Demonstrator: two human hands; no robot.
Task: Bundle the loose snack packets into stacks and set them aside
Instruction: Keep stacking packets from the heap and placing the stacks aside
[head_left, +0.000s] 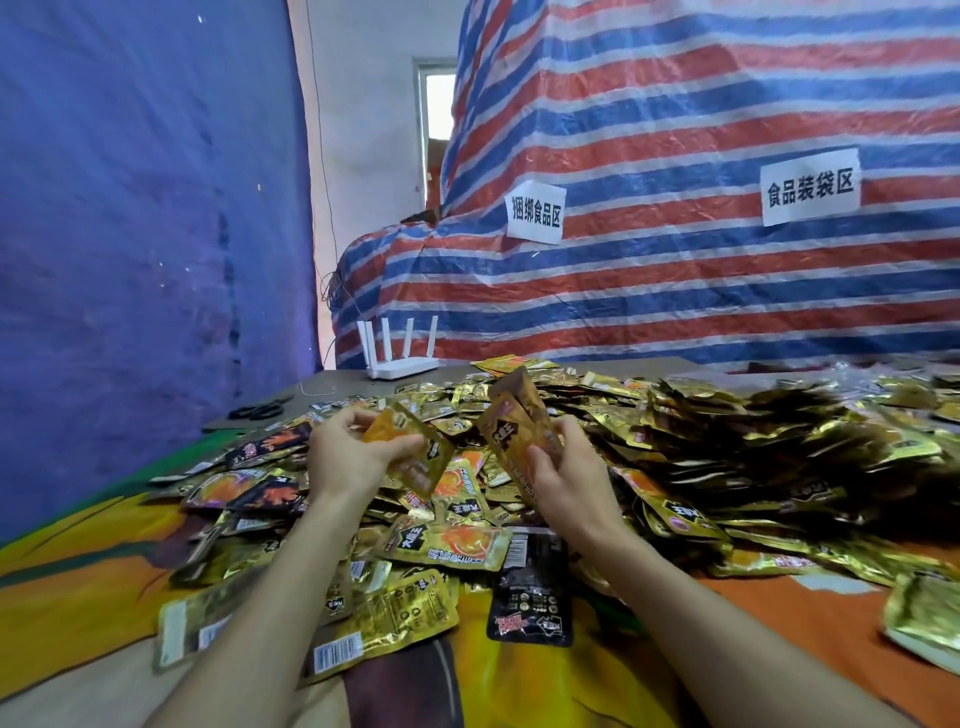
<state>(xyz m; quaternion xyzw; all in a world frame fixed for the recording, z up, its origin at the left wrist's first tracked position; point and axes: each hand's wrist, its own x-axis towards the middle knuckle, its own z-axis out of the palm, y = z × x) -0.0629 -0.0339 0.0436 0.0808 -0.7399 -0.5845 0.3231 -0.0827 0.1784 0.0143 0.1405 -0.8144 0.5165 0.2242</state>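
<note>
A big heap of loose gold and orange snack packets (675, 447) covers the table in front of me. My left hand (345, 457) grips one gold packet (421, 457) by its edge, lifted a little above the heap. My right hand (566, 478) holds a small upright stack of gold packets (514, 421), thumb on the front and fingers behind. The two hands are about a packet's width apart. A few black packets (530, 597) lie mixed in near the front and at the left.
The table wears an orange and yellow printed cloth (779, 623). A white router (400, 358) and black scissors (260, 411) sit at the far left. A striped tarp (675, 291) with two paper signs rises behind the table; a blue tarp (130, 234) hangs left.
</note>
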